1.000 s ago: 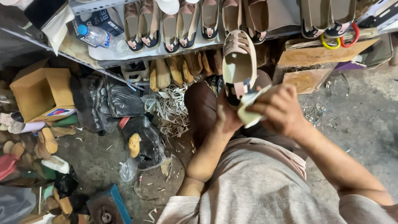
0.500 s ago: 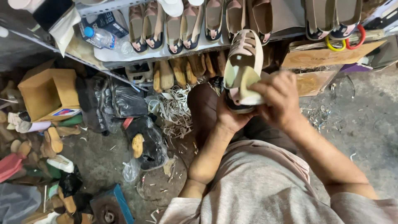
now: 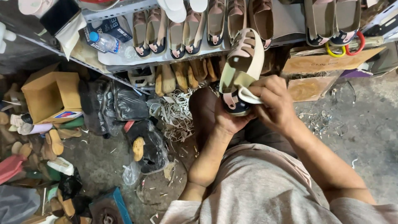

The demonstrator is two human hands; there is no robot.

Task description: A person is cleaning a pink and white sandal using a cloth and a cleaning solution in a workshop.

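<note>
Lately shifted: cloth pad slid from insole toward heel end of sandal; sandal itself tipped a little rightward versus half a second earlier. Suggests wiping stroke carried on, heel area being worked.

Left to right, counted:
- One open cardboard box (image 3: 49,97) on floor at far left, brown, empty side up.
- One clear plastic water bottle (image 3: 104,42), blue cap, lying on metal shelf (image 3: 124,62).
- Roughly seven or eight finished sandals (image 3: 182,29) lined sole-up on that shelf; exact count unclear, some cut off by top edge.
- Several wooden shoe lasts (image 3: 182,74) below shelf; number not certain.
- One heap of pale trimmings (image 3: 174,112) on floor.
- One strappy pink-beige sandal (image 3: 242,62), dark heel, held upright in front of shelf.
- Left hand (image 3: 226,118) cupped closed under sandal heel, gripping from below.
- Right hand (image 3: 275,101) pinched shut on one folded whitish cloth (image 3: 248,96), pressed against sandal near heel.
- Two plastic rings (image 3: 344,47), one yellow, one red, hanging at upper right.
</note>
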